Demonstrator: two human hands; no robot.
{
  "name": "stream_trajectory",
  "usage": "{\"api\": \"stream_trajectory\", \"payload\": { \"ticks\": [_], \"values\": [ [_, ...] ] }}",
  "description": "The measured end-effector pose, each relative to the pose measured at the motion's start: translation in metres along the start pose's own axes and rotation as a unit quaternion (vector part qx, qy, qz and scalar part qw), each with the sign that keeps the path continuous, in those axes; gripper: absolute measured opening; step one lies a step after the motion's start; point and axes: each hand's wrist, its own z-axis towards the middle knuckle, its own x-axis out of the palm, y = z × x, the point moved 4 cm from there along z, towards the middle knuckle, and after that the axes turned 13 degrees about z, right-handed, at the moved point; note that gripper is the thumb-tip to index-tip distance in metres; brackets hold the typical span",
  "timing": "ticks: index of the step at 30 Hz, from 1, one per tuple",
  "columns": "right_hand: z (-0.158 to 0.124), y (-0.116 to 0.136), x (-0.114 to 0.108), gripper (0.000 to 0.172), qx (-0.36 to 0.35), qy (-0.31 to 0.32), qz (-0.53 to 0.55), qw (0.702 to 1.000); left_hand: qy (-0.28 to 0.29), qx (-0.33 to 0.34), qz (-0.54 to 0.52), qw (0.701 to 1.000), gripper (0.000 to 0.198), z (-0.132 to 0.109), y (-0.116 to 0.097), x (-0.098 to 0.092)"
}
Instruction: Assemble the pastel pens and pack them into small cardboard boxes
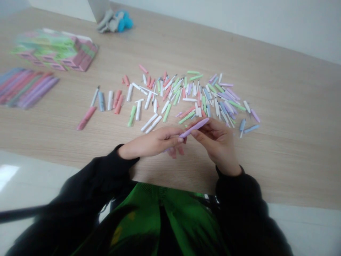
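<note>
Head view: we log one purple pen [194, 128] pinched at both ends, left hand [154, 143] fingers on the low end, right hand [217, 140] on the high; long axis rises rightward, above the bench [279, 117].

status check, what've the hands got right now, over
Left hand and right hand both pinch one slim purple plastic pen. Scattered pile of pastel pen parts just beyond on the wooden table. Nothing between.

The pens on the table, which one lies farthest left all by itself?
The pink pen, lying slanted on the wooden table, left of the short row of pieces. The purple pen is off the table, held by the left hand and right hand.
</note>
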Motion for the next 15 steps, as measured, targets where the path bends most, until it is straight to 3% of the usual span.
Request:
{"api": "stream_trajectory", "payload": {
  "ticks": [5,11,15],
  "values": [
    [-0.001,-0.002,-0.002,0.018,-0.002,0.003,0.015,1.000,-0.019,0.003,0.019,1.000,0.029,-0.004,-0.004,-0.001],
    [-0.005,-0.005,0.003,0.014,-0.002,0.030,0.020,0.999,0.000,-0.023,-0.070,0.997,0.032,-0.008,-0.007,-0.001],
    [-0.005,0.000,0.004,0.015,-0.007,0.010,0.001,1.000,-0.032,0.005,-0.002,0.999,0.027,-0.006,-0.012,-0.004]
  ]
}}
